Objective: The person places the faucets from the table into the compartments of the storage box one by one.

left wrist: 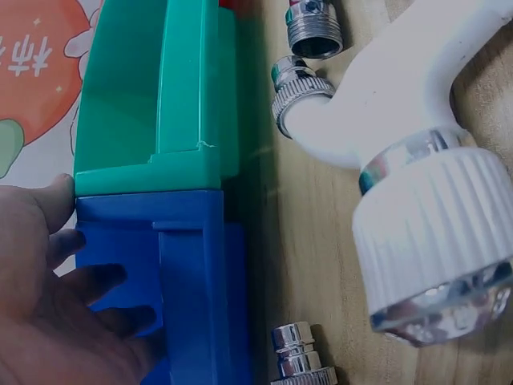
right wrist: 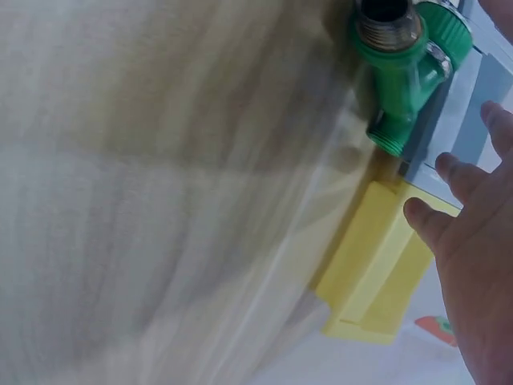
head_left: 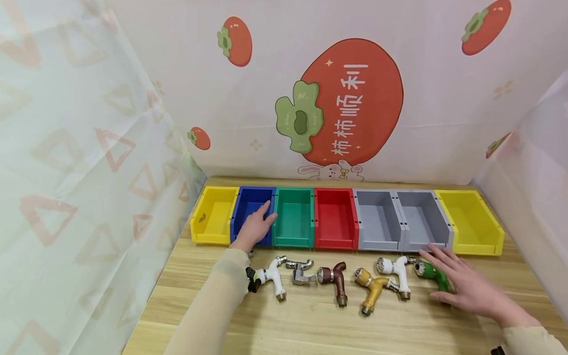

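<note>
My left hand reaches over the blue bin, its fingers loosely extended and holding nothing. In the left wrist view, the thumb lies near the wall where the blue and green bins meet. My right hand hovers with spread fingers by the green faucet, partly hiding it; the right wrist view shows the hand apart from that faucet. Along the table lie a white faucet near my left forearm, a chrome faucet, a brown faucet, a gold faucet and a second white faucet.
Behind the faucets runs a row of bins: yellow, blue, green, red, two grey and another yellow. A printed cloth hangs behind them. Part of a chrome fitting lies in front of the blue bin.
</note>
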### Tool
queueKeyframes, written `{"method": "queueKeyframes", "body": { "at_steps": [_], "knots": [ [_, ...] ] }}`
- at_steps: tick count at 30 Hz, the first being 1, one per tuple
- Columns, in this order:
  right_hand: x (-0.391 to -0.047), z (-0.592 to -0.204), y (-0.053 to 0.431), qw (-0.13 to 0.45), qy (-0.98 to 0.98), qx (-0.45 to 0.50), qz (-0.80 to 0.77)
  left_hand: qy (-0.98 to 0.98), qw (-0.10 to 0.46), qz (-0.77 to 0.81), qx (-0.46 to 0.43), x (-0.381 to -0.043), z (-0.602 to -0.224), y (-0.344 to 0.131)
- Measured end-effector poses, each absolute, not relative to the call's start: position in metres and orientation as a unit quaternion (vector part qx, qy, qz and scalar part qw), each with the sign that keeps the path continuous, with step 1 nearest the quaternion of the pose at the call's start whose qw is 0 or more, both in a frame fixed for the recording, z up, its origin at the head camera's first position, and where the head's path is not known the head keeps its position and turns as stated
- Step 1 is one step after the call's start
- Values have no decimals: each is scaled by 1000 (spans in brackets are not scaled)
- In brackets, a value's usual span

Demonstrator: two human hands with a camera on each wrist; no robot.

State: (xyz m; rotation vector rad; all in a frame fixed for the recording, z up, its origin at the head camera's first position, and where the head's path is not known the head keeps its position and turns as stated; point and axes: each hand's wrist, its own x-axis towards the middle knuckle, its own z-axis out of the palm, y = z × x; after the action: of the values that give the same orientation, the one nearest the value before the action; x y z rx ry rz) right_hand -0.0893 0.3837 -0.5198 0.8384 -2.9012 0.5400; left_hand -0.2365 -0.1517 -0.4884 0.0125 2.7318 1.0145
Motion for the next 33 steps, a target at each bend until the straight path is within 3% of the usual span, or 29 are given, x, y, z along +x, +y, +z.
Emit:
{"method": "queueKeyframes", "body": {
  "at_steps": [6,15,24,33],
  "knots": [
    [-87,-529,385,5,-947,262,188,908,123,400,-3,-240,-489,-153],
    [-83,-532,386,41,-945,287,149,848,146,509,-28,-242,-494,-158],
    [-78,-532,390,-17,-950,251,185,841,161,516,-33,-243,-490,-160],
    [-82,-531,396,-39,-952,240,187,823,185,533,-66,-248,-477,-162]
  ]
}}
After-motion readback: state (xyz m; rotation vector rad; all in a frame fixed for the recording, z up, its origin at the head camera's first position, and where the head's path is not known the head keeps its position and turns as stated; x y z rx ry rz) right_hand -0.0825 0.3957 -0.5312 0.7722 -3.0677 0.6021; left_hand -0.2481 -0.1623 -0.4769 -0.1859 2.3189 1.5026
